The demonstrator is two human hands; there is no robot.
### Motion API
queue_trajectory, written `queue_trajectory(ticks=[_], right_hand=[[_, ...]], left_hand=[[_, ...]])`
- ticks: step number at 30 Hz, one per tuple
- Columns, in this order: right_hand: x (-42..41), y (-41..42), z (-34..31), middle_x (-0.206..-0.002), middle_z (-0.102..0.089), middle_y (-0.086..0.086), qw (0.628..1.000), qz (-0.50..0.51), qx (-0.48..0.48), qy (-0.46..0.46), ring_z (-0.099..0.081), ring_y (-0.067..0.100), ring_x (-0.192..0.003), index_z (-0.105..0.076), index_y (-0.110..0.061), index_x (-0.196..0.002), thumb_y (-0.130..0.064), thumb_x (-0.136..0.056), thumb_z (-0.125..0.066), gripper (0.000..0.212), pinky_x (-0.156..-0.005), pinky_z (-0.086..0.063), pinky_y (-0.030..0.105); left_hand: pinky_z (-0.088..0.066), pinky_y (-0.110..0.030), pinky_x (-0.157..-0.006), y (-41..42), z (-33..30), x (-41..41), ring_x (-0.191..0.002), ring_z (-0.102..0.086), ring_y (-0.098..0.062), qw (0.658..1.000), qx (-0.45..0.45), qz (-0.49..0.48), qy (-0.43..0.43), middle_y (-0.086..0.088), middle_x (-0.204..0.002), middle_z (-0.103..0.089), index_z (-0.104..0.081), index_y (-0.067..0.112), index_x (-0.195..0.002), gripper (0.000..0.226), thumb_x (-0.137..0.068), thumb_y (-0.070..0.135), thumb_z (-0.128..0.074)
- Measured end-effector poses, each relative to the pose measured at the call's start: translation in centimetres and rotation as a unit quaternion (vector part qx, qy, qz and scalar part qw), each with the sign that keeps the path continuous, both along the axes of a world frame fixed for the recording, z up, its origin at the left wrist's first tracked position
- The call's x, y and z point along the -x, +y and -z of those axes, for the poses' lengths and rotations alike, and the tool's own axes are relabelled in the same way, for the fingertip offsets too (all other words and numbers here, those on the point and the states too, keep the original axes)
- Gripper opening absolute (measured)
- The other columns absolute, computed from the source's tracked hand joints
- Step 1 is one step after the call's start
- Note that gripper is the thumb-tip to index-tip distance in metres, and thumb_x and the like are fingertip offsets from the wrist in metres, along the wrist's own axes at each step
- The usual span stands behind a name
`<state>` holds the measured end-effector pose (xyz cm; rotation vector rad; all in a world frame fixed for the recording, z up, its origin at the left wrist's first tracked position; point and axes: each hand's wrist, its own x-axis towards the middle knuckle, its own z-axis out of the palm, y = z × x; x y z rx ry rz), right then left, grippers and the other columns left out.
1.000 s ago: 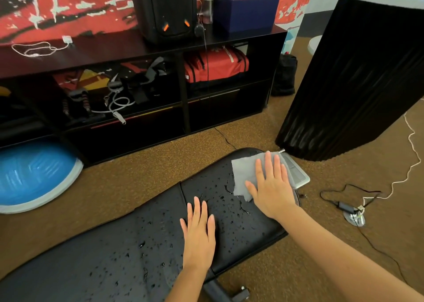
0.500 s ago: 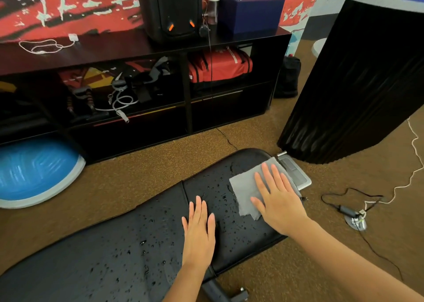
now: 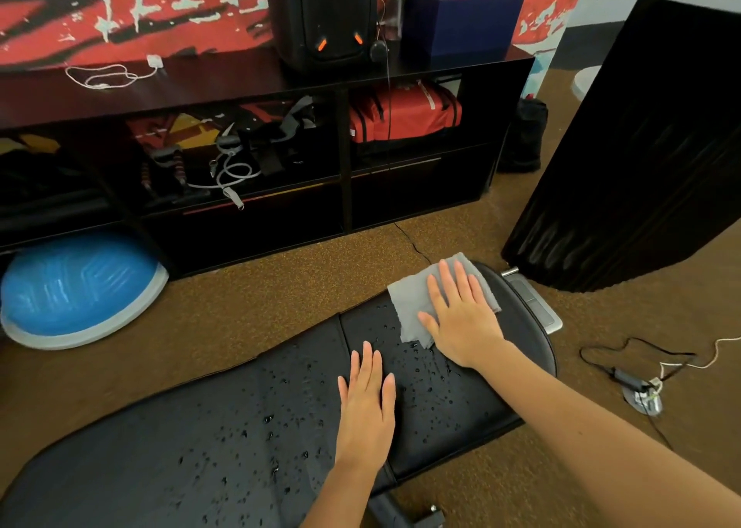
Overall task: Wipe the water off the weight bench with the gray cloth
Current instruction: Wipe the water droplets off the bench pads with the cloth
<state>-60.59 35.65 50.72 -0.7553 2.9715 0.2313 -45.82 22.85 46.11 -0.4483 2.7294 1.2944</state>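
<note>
Since a second ago the right hand (image 3: 461, 319) has slid the gray cloth (image 3: 417, 307) toward twelve o'clock on the weight bench (image 3: 200, 447). Both hands lie flat and released, the left hand (image 3: 367, 399) bracing. Wiping is under way; next, probably sweep toward seven o'clock over the droplets (image 3: 280, 419).

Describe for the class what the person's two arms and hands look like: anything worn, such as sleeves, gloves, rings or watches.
Both forearms are bare as far as the picture shows, with no sleeves in view. The left hand and the right hand wear no gloves, and no rings, watch or wristband can be seen. Fingernails are short and unpainted.
</note>
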Motion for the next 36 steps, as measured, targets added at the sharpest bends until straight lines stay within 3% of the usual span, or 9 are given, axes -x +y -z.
queue_trajectory(ticks=[6, 10, 12, 15, 21, 25, 28, 32, 36], right_hand=[[-3.7, 2.9, 0.0, -0.145, -0.040, 0.018, 0.999, -0.041, -0.016, -0.011, -0.038, 0.036, -0.134, -0.046, -0.006, -0.137, -0.048, -0.099, -0.002, 0.071, -0.111, -0.013, 0.043], [-3.2, 3.7, -1.0, -0.148, -0.035, 0.018, 0.999, -0.016, -0.030, -0.001, -0.035, 0.035, -0.135, -0.045, -0.007, -0.138, -0.049, -0.098, 0.001, 0.074, -0.112, -0.004, 0.039], [-2.3, 2.9, -1.3, -0.155, -0.003, 0.016, 1.000, -0.003, -0.027, 0.014, -0.010, 0.033, -0.144, -0.015, -0.009, -0.148, -0.053, -0.089, 0.016, 0.080, -0.114, 0.010, 0.038], [-0.5, 1.5, -1.0, -0.152, 0.026, 0.013, 0.999, 0.022, -0.038, 0.011, 0.021, 0.032, -0.142, 0.017, -0.014, -0.146, -0.054, -0.085, 0.016, 0.073, -0.112, 0.016, 0.040], [-0.2, -2.6, -0.5, -0.153, 0.026, 0.017, 0.999, 0.017, -0.049, -0.014, 0.023, 0.037, -0.141, 0.016, -0.018, -0.148, -0.047, -0.099, -0.008, 0.062, -0.115, 0.011, 0.046], [-1.3, -3.2, 0.5, -0.153, 0.027, 0.015, 0.998, -0.020, -0.055, -0.012, 0.024, 0.038, -0.140, 0.016, -0.025, -0.148, -0.052, -0.093, 0.008, 0.062, -0.115, 0.012, 0.047], [-2.7, -2.6, 1.1, -0.154, 0.022, 0.013, 0.997, -0.042, -0.050, -0.028, 0.017, 0.038, -0.142, 0.009, -0.027, -0.149, -0.052, -0.078, 0.019, 0.076, -0.113, 0.013, 0.045], [-4.4, -0.2, 1.2, -0.149, -0.035, 0.017, 0.997, -0.061, -0.044, -0.011, -0.034, 0.040, -0.135, -0.045, -0.024, -0.140, -0.050, -0.096, -0.008, 0.063, -0.109, -0.013, 0.045], [-3.9, 2.1, 0.1, -0.148, -0.036, 0.017, 0.998, -0.046, -0.046, 0.013, -0.037, 0.040, -0.133, -0.045, -0.024, -0.140, -0.052, -0.096, 0.001, 0.069, -0.111, -0.009, 0.043]], left_hand=[[0.017, -0.023, -0.112, -0.1, 0.5, -0.3, -0.137, 0.023, 0.008, 0.999, 0.001, -0.011, 0.033, 0.021, -0.153, 0.014, -0.003, 0.028, -0.148, 0.094, -0.071, 0.078, 0.015], [0.002, -0.025, -0.118, -0.2, 0.2, -0.5, -0.134, 0.033, 0.003, 0.999, 0.013, -0.010, 0.035, 0.018, -0.152, 0.024, -0.008, 0.030, -0.147, 0.071, -0.086, 0.066, 0.001], [-0.012, -0.026, -0.117, -0.3, -0.2, -0.6, -0.133, 0.036, 0.002, 1.000, -0.006, -0.019, 0.014, 0.019, -0.151, 0.027, -0.012, 0.034, -0.146, 0.062, -0.089, 0.058, -0.009], [-0.003, -0.033, -0.121, -0.5, -0.2, -0.8, -0.135, 0.033, -0.001, 1.000, -0.005, -0.014, 0.014, 0.018, -0.150, 0.027, -0.011, 0.034, -0.148, 0.075, -0.081, 0.067, -0.001], [0.018, -0.024, -0.114, -1.1, 0.8, -1.2, -0.145, -0.012, -0.012, 0.999, 0.007, -0.033, 0.007, 0.018, -0.150, 0.031, 0.000, 0.040, -0.145, 0.081, -0.074, 0.078, 0.013], [0.013, -0.038, -0.118, -1.8, 1.1, -2.0, -0.139, 0.026, -0.002, 0.999, 0.032, -0.038, -0.005, 0.018, -0.149, 0.028, 0.013, 0.035, -0.143, 0.091, -0.065, 0.082, 0.021], [0.019, -0.033, -0.114, -2.1, 1.5, -2.5, -0.136, 0.031, 0.000, 0.999, 0.045, -0.022, -0.018, 0.020, -0.148, 0.031, 0.021, 0.035, -0.139, 0.087, -0.066, 0.081, 0.019], [0.020, -0.032, -0.113, -2.4, 1.8, -2.6, -0.135, 0.033, 0.001, 0.999, 0.044, -0.001, -0.018, 0.021, -0.147, 0.034, 0.023, 0.035, -0.139, 0.084, -0.069, 0.081, 0.013], [0.022, -0.031, -0.111, -2.9, 1.8, -2.8, -0.133, 0.036, 0.002, 0.997, 0.062, 0.029, -0.019, 0.022, -0.143, 0.039, 0.028, 0.035, -0.136, 0.085, -0.068, 0.083, 0.010]])
